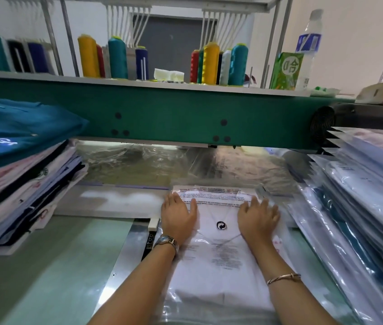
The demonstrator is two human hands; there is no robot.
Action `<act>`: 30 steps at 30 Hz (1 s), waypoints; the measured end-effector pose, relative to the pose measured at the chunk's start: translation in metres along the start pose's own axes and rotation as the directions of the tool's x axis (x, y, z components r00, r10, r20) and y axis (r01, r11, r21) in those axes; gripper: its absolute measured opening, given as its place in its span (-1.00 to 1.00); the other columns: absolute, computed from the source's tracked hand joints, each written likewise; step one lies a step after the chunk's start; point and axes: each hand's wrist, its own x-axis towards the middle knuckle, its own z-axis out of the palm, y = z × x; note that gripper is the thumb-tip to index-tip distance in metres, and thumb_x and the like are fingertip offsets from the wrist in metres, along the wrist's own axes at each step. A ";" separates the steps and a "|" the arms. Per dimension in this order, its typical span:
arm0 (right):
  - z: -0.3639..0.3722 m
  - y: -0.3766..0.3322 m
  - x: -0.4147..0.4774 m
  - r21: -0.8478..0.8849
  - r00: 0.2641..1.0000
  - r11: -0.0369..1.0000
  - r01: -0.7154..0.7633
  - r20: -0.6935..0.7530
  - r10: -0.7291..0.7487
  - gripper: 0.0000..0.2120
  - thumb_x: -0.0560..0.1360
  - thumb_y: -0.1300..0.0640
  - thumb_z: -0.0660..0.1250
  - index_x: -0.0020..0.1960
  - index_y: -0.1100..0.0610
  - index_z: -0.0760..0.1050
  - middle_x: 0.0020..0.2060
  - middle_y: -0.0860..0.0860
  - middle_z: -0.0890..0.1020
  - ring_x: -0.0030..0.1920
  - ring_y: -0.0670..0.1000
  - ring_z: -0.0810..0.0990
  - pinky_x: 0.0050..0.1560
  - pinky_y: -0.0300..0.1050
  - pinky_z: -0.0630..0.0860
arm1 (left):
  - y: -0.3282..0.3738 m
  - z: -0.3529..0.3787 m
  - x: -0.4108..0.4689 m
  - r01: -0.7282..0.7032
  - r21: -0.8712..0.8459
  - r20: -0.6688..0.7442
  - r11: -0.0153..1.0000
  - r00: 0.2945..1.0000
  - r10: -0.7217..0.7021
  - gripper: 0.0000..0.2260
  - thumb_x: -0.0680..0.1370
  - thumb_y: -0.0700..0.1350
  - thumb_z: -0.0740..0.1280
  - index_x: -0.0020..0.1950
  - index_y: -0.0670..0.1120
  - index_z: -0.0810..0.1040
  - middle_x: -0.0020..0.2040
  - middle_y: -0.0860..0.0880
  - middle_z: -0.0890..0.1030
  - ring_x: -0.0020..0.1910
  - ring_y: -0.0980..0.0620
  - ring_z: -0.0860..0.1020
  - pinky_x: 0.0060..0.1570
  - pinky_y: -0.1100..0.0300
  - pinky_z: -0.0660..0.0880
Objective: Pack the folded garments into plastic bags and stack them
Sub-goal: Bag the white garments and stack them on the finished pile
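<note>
Both hands lie flat, palms down and fingers straight, and neither grips anything: the left hand [178,214] and the right hand [258,216] press side by side on the far end of a clear plastic bag [218,261]. A folded white garment [209,289] is inside the bag.

Nearest the viewer, the bag's near end rests on a pale green table [45,266], partly over a metal plate [124,254] set into the table top. The left wrist wears a silver wristwatch [167,241] and the right wrist a thin bracelet [283,277]. A round recycling mark and lines of small warning print show on the bag between the hands.

On the left of the table is a stack of folded garments [21,195], not bagged, with a teal shirt [17,127] on top. On the right is a slanting stack of bagged garments [361,195].

Beyond the hands lie loose, crumpled sheets of clear plastic [139,160], under a long green machine beam [162,109]. On the shelf above the beam are coloured thread cones [209,64], a green carton [285,71] and a water bottle [309,43].
</note>
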 end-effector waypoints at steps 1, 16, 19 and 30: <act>-0.003 -0.003 0.001 0.023 0.999 0.999 -0.033 0.006 0.033 -0.53 0.60 0.03 0.08 0.43 0.22 0.34 0.41 0.34 0.31 0.46 0.33 0.17 0.47 0.17 0.06 | 0.001 -0.004 0.001 -0.006 -0.045 -0.025 0.999 1.000 0.005 -0.39 0.66 0.13 0.01 0.55 -0.29 0.10 0.55 -0.23 0.19 0.53 -0.13 0.14 0.52 0.04 0.04; -0.040 -0.028 -0.086 0.212 0.674 0.812 0.544 0.466 -0.573 -0.63 0.65 0.01 -0.11 0.42 0.00 0.18 0.53 0.20 0.06 0.53 0.26 -0.03 0.45 0.28 -0.05 | 0.016 -0.052 -0.106 -0.338 0.169 0.458 0.926 0.859 0.230 -0.35 0.65 0.15 -0.01 0.60 -0.16 -0.17 0.60 -0.22 -0.12 0.58 -0.17 -0.14 0.53 -0.10 -0.19; -0.051 -0.010 -0.097 0.094 0.680 0.812 0.575 0.498 -0.539 -0.58 0.65 0.02 -0.10 0.50 -0.05 0.06 0.56 0.16 -0.05 0.54 0.26 -0.11 0.46 0.29 -0.12 | 0.005 -0.059 -0.126 -0.351 0.131 0.418 0.927 0.868 0.270 -0.39 0.64 0.23 -0.08 0.61 -0.06 -0.02 0.61 -0.14 -0.02 0.58 -0.11 -0.06 0.53 -0.09 -0.10; -0.122 0.085 -0.114 -0.061 0.949 0.980 0.191 0.267 -0.169 -0.60 0.63 -0.01 0.06 0.38 0.13 0.37 0.35 0.13 0.42 0.34 0.19 0.37 0.31 0.03 0.33 | 0.005 -0.075 -0.159 -0.309 0.152 0.106 0.939 0.950 0.295 -0.51 0.68 0.09 -0.01 0.57 -0.07 0.15 0.59 -0.12 0.12 0.57 -0.07 0.07 0.54 0.03 0.01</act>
